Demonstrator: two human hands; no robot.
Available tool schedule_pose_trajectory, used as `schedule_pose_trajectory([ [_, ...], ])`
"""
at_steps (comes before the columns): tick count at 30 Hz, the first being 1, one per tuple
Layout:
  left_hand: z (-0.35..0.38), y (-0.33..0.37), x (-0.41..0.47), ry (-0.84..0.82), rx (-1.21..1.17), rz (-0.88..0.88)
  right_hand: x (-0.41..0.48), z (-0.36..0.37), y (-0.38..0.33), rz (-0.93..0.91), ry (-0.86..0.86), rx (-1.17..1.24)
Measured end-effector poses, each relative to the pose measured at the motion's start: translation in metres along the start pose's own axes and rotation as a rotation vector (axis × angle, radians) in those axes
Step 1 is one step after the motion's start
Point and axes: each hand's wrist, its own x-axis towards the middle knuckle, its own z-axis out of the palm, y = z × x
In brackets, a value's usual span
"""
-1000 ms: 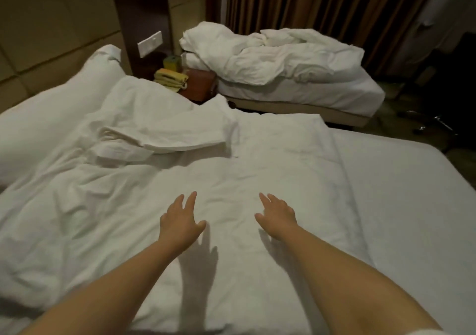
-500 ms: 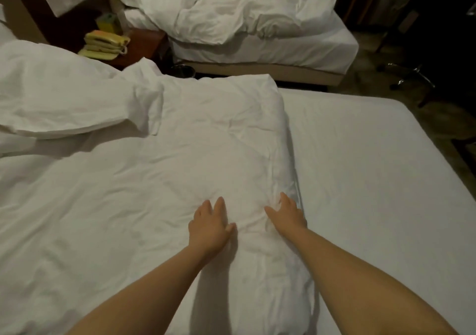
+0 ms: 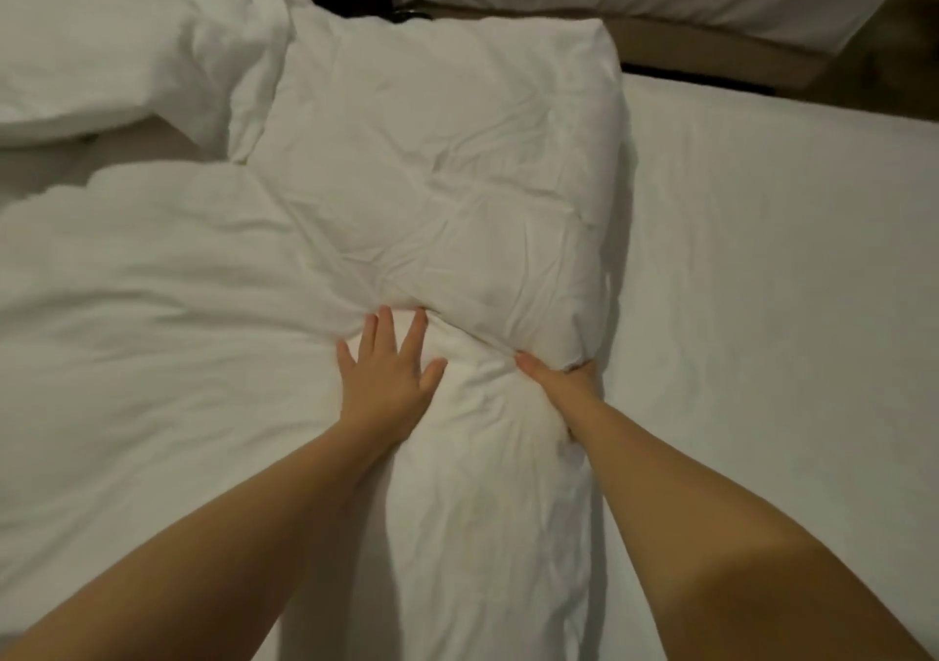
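The duvet (image 3: 432, 178) lies bunched along the middle of the bed (image 3: 762, 305), folded edge next to bare sheet. The left hand (image 3: 388, 381) is flat on it, fingers spread, pressing. The right hand (image 3: 561, 386) is dug in under the fold, so honestly can't tell if it's gripping. Risk imo: a one-sided pull drags the lump crooked and locks wrinkles in. The duvet's left side runs out of frame.

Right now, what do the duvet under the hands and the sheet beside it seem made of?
Duvet: white woven cloth, probably cotton, matte and finely creased; its puffy folded edge suggests a soft filling. Sheet: white matte cloth, likely cotton too, stretched smooth with hardly a wrinkle.
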Motion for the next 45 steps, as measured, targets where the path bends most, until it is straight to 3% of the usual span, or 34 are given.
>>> schedule_pose_trajectory([
  [3,0.014,-0.001,0.005,0.025,0.015,-0.012,0.017,-0.006,0.006,-0.057,0.005,-0.074],
  [5,0.022,0.000,0.009,0.034,0.038,-0.018,0.025,-0.004,0.006,-0.076,-0.008,0.004],
  [8,0.029,0.001,0.009,-0.010,0.087,-0.041,0.021,0.003,-0.004,0.063,-0.239,0.211],
  [10,0.027,0.002,0.005,-0.045,0.093,-0.060,0.010,0.001,-0.015,0.105,-0.342,0.157],
  [13,0.015,0.012,-0.006,-0.067,0.087,-0.077,-0.006,-0.014,-0.030,-0.009,-0.306,0.095],
  [19,-0.032,0.057,-0.050,0.024,0.137,-0.110,-0.061,-0.067,-0.029,-0.141,-0.376,0.227],
  [23,-0.045,0.141,-0.100,0.039,0.127,0.001,-0.096,-0.172,-0.004,-0.192,-0.321,0.256],
  [27,-0.014,0.263,-0.157,-0.084,0.053,0.222,-0.117,-0.326,0.053,-0.138,-0.036,0.168],
  [31,0.027,0.342,-0.205,-0.207,0.078,0.360,-0.142,-0.411,0.117,-0.111,0.157,-0.236],
  [34,0.038,0.345,-0.240,-0.305,0.082,0.352,-0.167,-0.407,0.147,-0.100,0.162,-0.499],
  [37,0.026,0.315,-0.269,-0.291,0.104,0.333,-0.200,-0.379,0.159,-0.175,0.151,-0.696],
  [41,-0.013,0.242,-0.319,-0.217,0.061,0.269,-0.258,-0.317,0.156,-0.294,0.212,-0.882],
  [45,-0.045,0.143,-0.388,-0.165,-0.004,0.158,-0.330,-0.208,0.159,-0.479,0.125,-0.964],
])
